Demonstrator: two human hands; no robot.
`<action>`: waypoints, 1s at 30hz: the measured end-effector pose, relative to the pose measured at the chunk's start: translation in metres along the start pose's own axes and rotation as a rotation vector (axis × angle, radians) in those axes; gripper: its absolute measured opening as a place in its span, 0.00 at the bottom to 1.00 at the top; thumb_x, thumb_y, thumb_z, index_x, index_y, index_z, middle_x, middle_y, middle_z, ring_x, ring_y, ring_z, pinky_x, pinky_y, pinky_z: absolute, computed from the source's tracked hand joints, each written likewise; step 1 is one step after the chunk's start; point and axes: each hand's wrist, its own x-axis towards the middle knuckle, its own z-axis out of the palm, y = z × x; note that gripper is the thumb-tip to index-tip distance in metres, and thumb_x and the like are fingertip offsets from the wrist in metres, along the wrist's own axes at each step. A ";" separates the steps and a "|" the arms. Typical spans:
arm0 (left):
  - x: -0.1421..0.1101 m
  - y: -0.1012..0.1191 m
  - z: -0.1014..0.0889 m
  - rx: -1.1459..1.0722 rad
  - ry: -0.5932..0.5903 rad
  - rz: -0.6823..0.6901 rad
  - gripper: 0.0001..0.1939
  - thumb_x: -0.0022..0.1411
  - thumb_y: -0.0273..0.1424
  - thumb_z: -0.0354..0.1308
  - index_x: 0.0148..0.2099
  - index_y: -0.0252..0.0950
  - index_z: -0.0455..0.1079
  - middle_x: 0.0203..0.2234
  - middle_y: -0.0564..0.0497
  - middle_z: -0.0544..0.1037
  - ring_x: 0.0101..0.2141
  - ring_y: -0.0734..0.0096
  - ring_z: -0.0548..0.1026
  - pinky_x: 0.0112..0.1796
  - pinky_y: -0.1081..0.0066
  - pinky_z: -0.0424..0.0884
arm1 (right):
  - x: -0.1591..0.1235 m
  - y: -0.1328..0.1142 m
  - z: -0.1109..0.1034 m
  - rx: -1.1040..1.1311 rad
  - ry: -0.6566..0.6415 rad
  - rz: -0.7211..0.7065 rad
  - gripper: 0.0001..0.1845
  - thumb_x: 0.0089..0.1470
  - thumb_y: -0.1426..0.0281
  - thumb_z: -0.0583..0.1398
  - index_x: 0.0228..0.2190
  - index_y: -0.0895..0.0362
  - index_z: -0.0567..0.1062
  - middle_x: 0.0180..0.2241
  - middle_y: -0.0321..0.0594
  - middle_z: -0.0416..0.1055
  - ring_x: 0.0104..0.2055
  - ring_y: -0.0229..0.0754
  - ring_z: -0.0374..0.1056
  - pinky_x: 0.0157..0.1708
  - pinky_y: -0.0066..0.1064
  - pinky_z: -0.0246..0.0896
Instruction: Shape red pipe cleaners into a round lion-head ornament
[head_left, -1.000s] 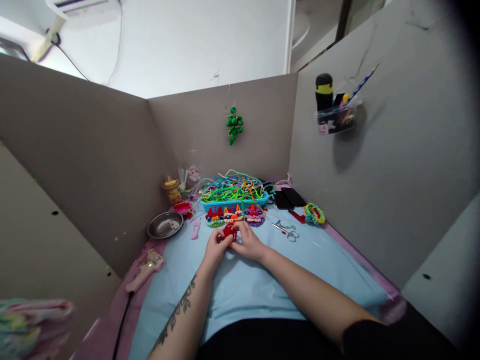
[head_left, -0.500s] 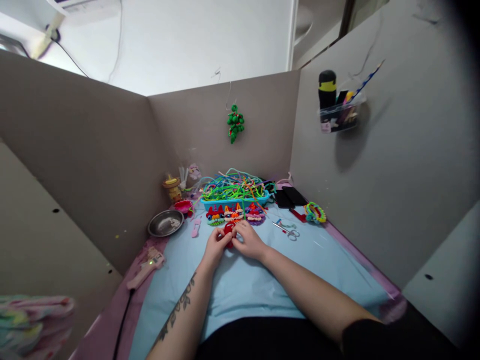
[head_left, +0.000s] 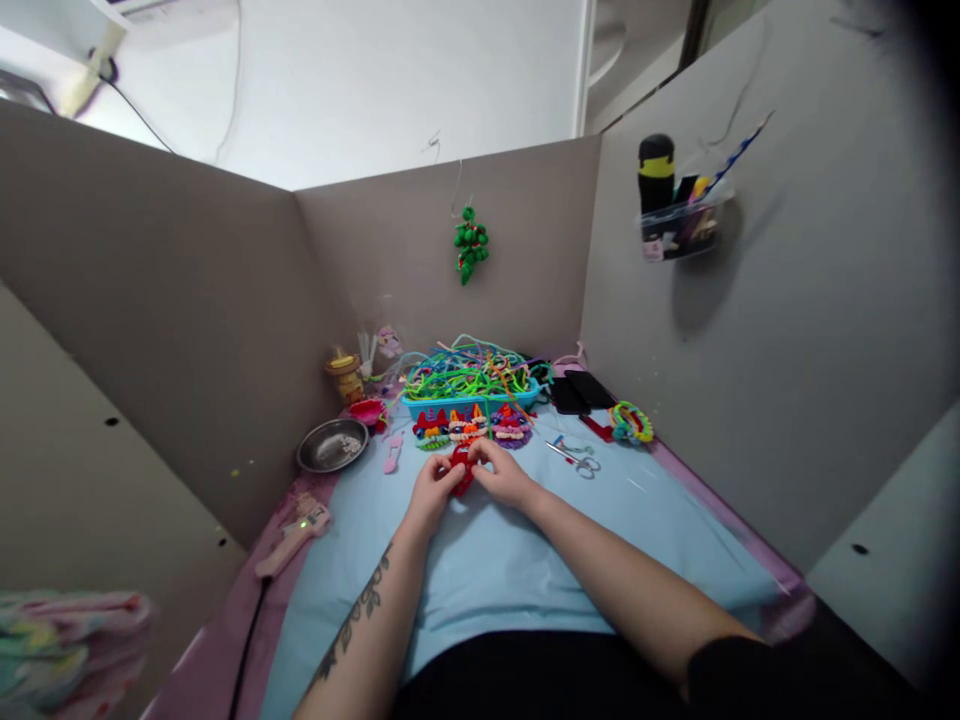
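Observation:
My left hand pinches the left side of a small red piece with loops in it, apparently bent pipe cleaner, just above the blue mat. On its other side, the thumb and fingers of my right hand are closed on the same red piece. Fingers cover part of its shape. Right behind my hands stand colourful pipe-cleaner figures: a red one, an orange and cream one and a purple one. A blue basket with many pipe cleaners is behind them.
On the left are a pink clip, a metal bowl with small white bits and a pink glue gun. Scissors, black phone-like slabs and a yellow-green coil lie right. Grey panels enclose the table.
The red piece has turned in my fingers, and more of its loops and lower part now show. My right hand has shifted slightly right; my left hand is nearly still.

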 end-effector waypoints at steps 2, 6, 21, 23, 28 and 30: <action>0.000 0.000 0.000 -0.010 -0.009 0.013 0.18 0.43 0.37 0.67 0.27 0.34 0.61 0.20 0.57 0.71 0.22 0.77 0.67 0.25 0.76 0.61 | 0.000 0.000 -0.001 0.017 -0.021 0.019 0.05 0.45 0.77 0.54 0.27 0.56 0.66 0.27 0.33 0.65 0.33 0.39 0.60 0.34 0.29 0.54; 0.000 0.000 -0.001 -0.006 -0.005 0.040 0.18 0.44 0.36 0.67 0.27 0.34 0.61 0.22 0.55 0.72 0.24 0.76 0.68 0.26 0.76 0.61 | 0.000 -0.003 -0.002 -0.019 -0.089 -0.012 0.07 0.41 0.73 0.62 0.26 0.55 0.67 0.28 0.34 0.66 0.36 0.41 0.60 0.37 0.30 0.54; 0.004 0.000 -0.002 -0.144 0.053 -0.007 0.19 0.42 0.39 0.67 0.30 0.34 0.63 0.24 0.55 0.72 0.23 0.77 0.69 0.26 0.75 0.64 | -0.001 -0.010 -0.002 0.041 -0.042 -0.021 0.04 0.47 0.72 0.60 0.23 0.55 0.68 0.29 0.35 0.67 0.37 0.42 0.61 0.41 0.33 0.53; 0.005 0.002 -0.005 -0.239 0.080 -0.034 0.21 0.41 0.37 0.69 0.33 0.34 0.63 0.27 0.53 0.73 0.26 0.75 0.72 0.28 0.74 0.67 | 0.000 -0.008 -0.004 0.092 -0.036 -0.014 0.04 0.47 0.73 0.60 0.23 0.55 0.69 0.30 0.36 0.67 0.38 0.42 0.62 0.42 0.34 0.53; 0.003 0.006 -0.012 -0.345 0.010 -0.125 0.28 0.38 0.30 0.71 0.41 0.36 0.63 0.32 0.50 0.75 0.30 0.70 0.74 0.30 0.70 0.71 | 0.000 -0.006 -0.008 0.175 -0.045 0.002 0.03 0.45 0.73 0.62 0.24 0.56 0.72 0.41 0.39 0.64 0.48 0.44 0.60 0.51 0.37 0.51; 0.002 0.007 -0.013 -0.343 -0.026 -0.125 0.30 0.38 0.29 0.71 0.44 0.38 0.63 0.34 0.49 0.75 0.31 0.67 0.75 0.31 0.68 0.72 | 0.000 -0.006 -0.009 0.187 -0.036 -0.001 0.02 0.44 0.72 0.63 0.23 0.55 0.73 0.45 0.40 0.62 0.52 0.45 0.59 0.53 0.37 0.49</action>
